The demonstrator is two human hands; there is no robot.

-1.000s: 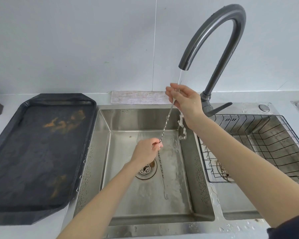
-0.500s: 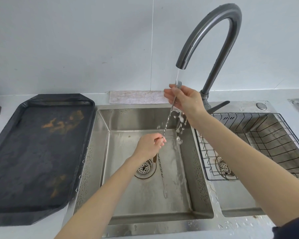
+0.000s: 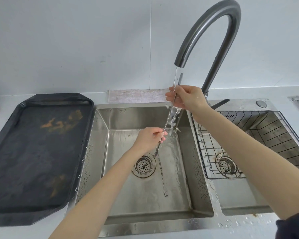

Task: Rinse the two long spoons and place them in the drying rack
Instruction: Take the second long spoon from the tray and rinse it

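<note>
A long thin twisted-handle spoon [image 3: 167, 121] slants under the running water from the dark curved tap [image 3: 212, 31]. My right hand [image 3: 186, 97] pinches its upper end just below the spout. My left hand [image 3: 148, 138] pinches its lower part over the left basin, and the spoon's bowl pokes out below that hand near the drain [image 3: 143, 165]. A second long spoon [image 3: 162, 176] with a small forked end lies flat on the left basin floor. The black wire drying rack [image 3: 266, 128] sits in the right basin, holding nothing I can see.
A dark stained tray [image 3: 33, 152] lies on the counter left of the steel double sink [image 3: 145, 226]. A folded pale cloth [image 3: 136, 96] rests behind the left basin against the wall. Water drops cover the sink's front rim and divider.
My right hand slid slightly left with the spoon's top, so the stream now runs down the handle. My left hand stayed near the spoon's lower part.
</note>
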